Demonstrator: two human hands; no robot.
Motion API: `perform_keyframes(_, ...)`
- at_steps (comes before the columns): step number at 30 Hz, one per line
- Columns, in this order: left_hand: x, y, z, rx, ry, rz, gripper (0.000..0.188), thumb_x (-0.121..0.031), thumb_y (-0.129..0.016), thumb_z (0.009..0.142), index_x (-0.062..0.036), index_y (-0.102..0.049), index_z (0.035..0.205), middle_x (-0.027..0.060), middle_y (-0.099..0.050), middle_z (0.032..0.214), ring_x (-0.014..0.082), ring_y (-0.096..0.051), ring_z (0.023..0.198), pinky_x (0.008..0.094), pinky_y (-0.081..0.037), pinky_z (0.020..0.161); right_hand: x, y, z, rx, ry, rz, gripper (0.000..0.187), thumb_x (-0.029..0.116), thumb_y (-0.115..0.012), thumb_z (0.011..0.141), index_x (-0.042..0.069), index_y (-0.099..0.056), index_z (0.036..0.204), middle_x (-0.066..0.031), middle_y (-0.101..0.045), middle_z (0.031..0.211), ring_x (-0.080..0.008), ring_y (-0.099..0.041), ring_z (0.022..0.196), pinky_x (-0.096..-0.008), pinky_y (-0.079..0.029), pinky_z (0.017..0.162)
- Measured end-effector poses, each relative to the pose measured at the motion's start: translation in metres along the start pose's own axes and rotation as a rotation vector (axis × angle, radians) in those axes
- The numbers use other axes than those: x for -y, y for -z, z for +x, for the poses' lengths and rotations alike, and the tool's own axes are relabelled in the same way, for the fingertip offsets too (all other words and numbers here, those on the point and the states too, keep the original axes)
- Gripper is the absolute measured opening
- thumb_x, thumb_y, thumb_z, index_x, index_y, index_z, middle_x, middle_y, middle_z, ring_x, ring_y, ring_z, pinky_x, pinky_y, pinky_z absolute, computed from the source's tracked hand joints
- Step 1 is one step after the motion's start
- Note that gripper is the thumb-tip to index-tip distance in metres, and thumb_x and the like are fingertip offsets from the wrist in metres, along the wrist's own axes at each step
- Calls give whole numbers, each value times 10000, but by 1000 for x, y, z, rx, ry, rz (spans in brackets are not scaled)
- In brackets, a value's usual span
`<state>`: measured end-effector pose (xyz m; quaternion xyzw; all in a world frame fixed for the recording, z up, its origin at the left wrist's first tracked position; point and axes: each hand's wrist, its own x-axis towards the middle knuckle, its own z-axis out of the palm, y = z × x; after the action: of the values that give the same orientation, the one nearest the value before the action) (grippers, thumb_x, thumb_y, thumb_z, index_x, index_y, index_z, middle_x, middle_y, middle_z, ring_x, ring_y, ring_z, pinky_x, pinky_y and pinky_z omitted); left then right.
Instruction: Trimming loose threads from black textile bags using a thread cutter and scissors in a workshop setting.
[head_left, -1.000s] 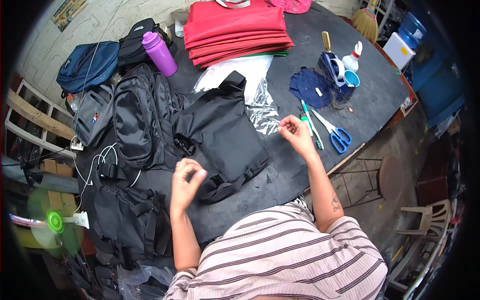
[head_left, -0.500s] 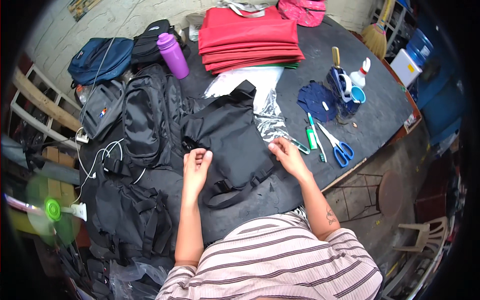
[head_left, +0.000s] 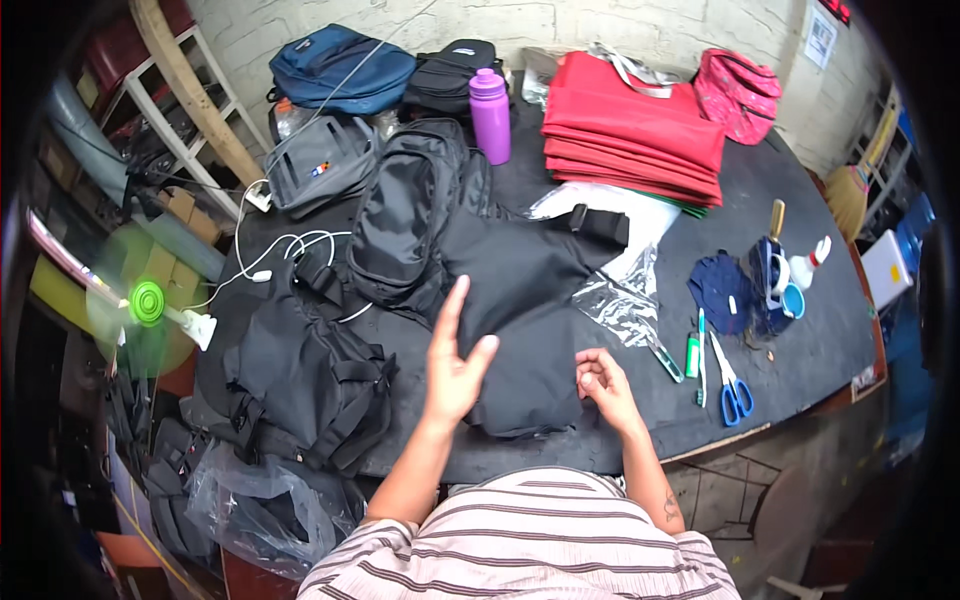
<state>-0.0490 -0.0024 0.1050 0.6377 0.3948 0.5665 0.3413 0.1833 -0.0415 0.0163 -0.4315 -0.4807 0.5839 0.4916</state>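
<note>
A black fabric bag (head_left: 520, 330) lies flat and limp on the dark table in front of me. At its far right corner a wide black strap with a buckle (head_left: 598, 226) sticks out. My left hand (head_left: 455, 365) is over the bag's left side, fingers stretched and thumb spread, holding nothing. Beside the bag's right edge is my right hand (head_left: 608, 388), its fingers curled in toward the thumb. Whether any fabric is pinched there is hard to make out.
Black backpacks (head_left: 400, 220) and a purple bottle (head_left: 490, 118) stand left and behind. Folded red fabric (head_left: 630, 130) is stacked at the back, above clear plastic (head_left: 625, 300). Blue-handled scissors (head_left: 735, 395), a toothbrush (head_left: 702, 360) and a green fan (head_left: 147, 302) flank the work.
My view has swung left. The bag lies differently: the buckled strap at its near edge no longer shows, and one now extends at the far right. My left hand has opened its fingers.
</note>
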Motion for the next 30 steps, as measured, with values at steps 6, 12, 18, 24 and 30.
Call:
perform_keyframes(6, -74, 125, -8, -525, -163, 284, 680, -71, -643, 779, 5, -334, 1380, 121, -340, 1439, 226, -258, 1357, 364, -136, 1124, -6, 3, 16, -37, 31, -196, 253, 182, -648, 852, 4, -575, 1017, 21, -552, 784, -34, -470, 675, -188, -397, 607)
perform_keyframes(12, -48, 227, -56, -500, 385, 312, 595, -86, -614, 841, -26, -370, 1381, 109, -376, 1422, 180, -356, 1288, 287, -262, 1055, -16, 1, 17, -81, 39, -280, 193, 157, -655, 843, -4, -599, 934, 31, -541, 728, -35, -451, 629, -191, -388, 583)
perform_keyframes(18, -25, 224, -55, -324, 572, 1278, 568, -301, -661, 809, -143, -482, 1324, 234, -547, 1148, 349, -485, 1117, 401, -336, 992, 5, 9, 8, -208, 237, -580, 124, 76, -670, 794, -11, -601, 848, -32, -537, 694, -89, -482, 592, -232, -404, 547)
perform_keyframes(24, -112, 88, 3, -570, -375, 559, 357, -109, -572, 871, 70, -520, 1175, 176, -542, 1169, 255, -511, 1115, 368, -366, 985, 1, 61, -7, -744, 312, -1074, 181, 50, -647, 734, 40, -579, 901, -102, -517, 908, -293, -485, 934, -394, -372, 843)
perform_keyframes(30, -28, -31, 100, -269, -303, 407, 292, -33, -607, 813, -34, -605, 1105, 88, -584, 1079, 230, -530, 1028, 344, -400, 899, -22, 88, -30, -960, 207, -1376, 319, 136, -656, 754, 88, -561, 1054, -105, -493, 1058, -325, -412, 1051, -471, -291, 930)
